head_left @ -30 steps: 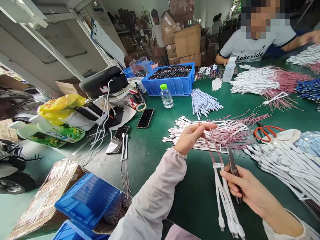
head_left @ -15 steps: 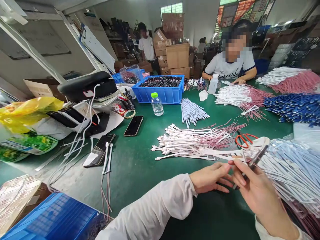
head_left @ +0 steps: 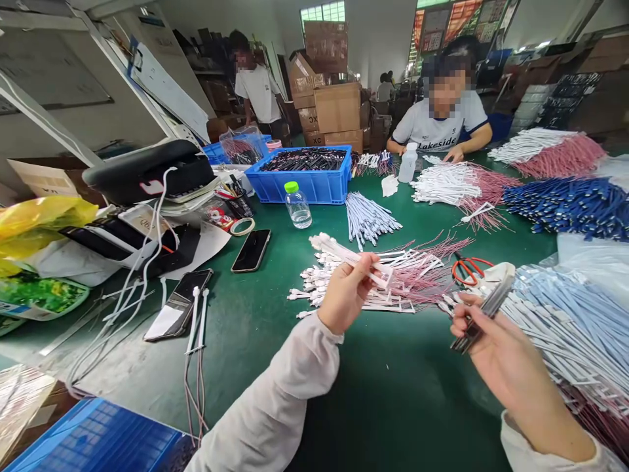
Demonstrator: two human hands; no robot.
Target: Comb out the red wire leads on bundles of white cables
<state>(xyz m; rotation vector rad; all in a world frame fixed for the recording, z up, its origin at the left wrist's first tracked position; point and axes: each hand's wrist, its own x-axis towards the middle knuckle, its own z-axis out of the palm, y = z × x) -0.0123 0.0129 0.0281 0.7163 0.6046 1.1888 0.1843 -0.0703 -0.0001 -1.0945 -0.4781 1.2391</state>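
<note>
L hand [head_left: 346, 294] pinching white flat cable [head_left: 354, 257] between thumb & fingers, held just above pile of white cables w/ pink wires [head_left: 393, 278] on green bench mat [head_left: 393, 393]; R hand [head_left: 484, 344] clamped on slim dark tool [head_left: 479, 326], hands well apart. Red-handled scissors [head_left: 468, 271] just beyond R hand, beside heap of white & blue cables [head_left: 565, 321]. Far side: blue crate of black cables [head_left: 299, 183], co-worker [head_left: 439, 118] opposite w/ both hands at bench; phone [head_left: 251, 250] lies L of pile.
</note>
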